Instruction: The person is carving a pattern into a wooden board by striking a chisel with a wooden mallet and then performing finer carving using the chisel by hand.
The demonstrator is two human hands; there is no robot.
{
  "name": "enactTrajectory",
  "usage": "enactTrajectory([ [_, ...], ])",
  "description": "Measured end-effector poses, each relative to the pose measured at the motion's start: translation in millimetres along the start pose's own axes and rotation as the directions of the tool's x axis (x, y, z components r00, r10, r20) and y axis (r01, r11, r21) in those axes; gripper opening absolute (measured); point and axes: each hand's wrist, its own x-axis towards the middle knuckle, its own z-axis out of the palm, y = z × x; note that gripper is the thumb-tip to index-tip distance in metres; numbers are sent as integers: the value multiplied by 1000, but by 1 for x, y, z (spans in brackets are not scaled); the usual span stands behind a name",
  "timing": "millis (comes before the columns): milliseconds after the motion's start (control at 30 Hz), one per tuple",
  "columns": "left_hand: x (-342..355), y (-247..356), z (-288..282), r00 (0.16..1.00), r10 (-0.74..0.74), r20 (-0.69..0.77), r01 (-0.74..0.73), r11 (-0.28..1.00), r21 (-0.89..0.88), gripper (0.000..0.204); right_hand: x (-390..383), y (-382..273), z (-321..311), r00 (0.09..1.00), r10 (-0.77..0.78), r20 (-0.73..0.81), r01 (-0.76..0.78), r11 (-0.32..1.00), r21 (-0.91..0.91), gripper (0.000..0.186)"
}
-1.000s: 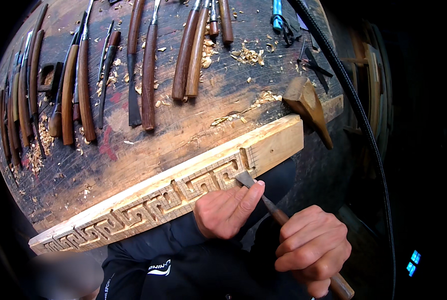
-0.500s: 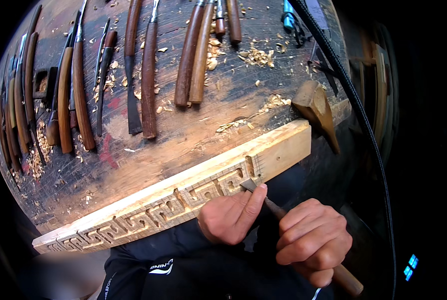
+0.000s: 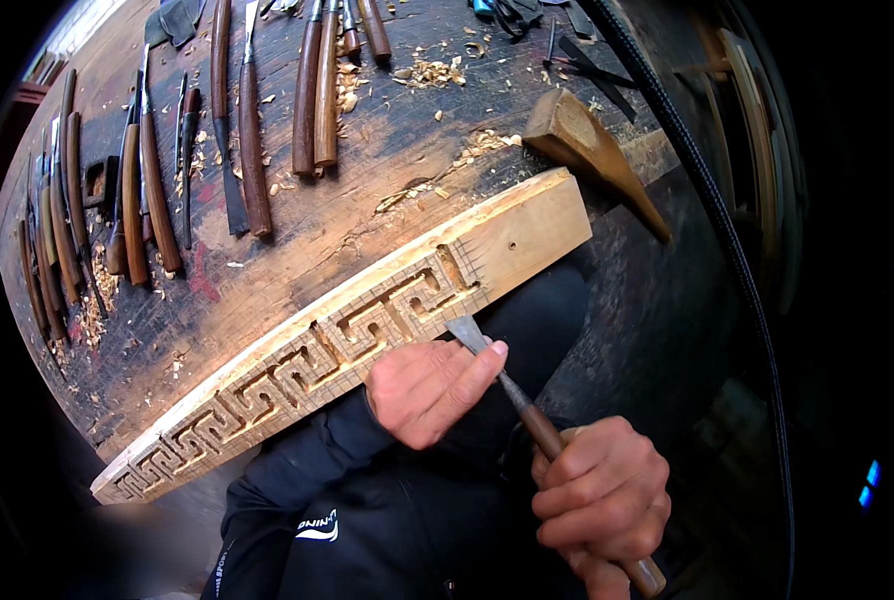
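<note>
A long pale wooden board [image 3: 542,228] lies slantwise along the near edge of the workbench, its face carved with a meander pattern over pencilled grid lines. My right hand [image 3: 604,490] is wrapped round the brown wooden handle of a chisel [image 3: 539,425]. The flat metal blade points up and left, its tip at the lower edge of the carved face, near the pattern's right end. My left hand [image 3: 432,388] is closed by the board's lower edge, thumb and fingers on the blade just behind the tip. Its forearm runs under the board's lower side.
A wooden mallet [image 3: 592,150] rests beyond the board's right end. Several chisels with wooden handles [image 3: 252,150] lie in rows across the back and left of the workbench [image 3: 297,215], among wood shavings [image 3: 432,72]. A black braided cable [image 3: 712,200] hangs down on the right.
The chisel tip has drawn back from the carved grooves to the board's lower edge, and more of the blade and handle shows. The whole view has shifted, with bench and board appearing farther left.
</note>
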Motion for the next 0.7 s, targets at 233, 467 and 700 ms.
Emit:
enactTrajectory([
  [233,-4,3,9,996,-58,-73,66,992,109,50,1,11,-2,999,26,21,-26,1000,8,68],
  [467,-6,3,14,990,-96,-107,109,986,125,48,5,15,-6,998,52,38,-52,999,5,70],
  [700,-3,2,17,984,-98,-147,119,982,144,48,12,20,-2,998,58,17,-57,997,-60,67],
])
